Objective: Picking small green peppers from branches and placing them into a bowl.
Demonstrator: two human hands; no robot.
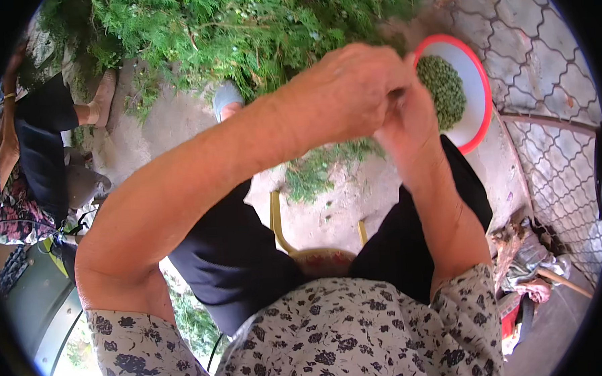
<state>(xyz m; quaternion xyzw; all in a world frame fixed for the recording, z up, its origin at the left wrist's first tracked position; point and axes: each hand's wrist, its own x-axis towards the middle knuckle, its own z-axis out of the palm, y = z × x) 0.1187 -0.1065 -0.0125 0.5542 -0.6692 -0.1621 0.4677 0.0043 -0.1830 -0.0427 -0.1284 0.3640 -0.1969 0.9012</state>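
My left hand [360, 84] is closed and meets my right hand [412, 122] in front of me, beside a basin. The right hand is blurred by motion, its fingers curled in against the left. Whatever lies between the fingers is hidden. Just right of the hands stands a white basin [473, 103] with a red rim, partly filled with small green berries or seed cones [442, 91]. Past my hands spreads a large heap of leafy green conifer branches [261, 35].
A wavy wire-mesh fence [544, 56] runs along the right. At left another person sits, with a dark trouser leg [43, 125] and a shoe [103, 97] showing. A loose green sprig [310, 171] lies between my knees. Bundled cloth and sticks [536, 272] lie at lower right.
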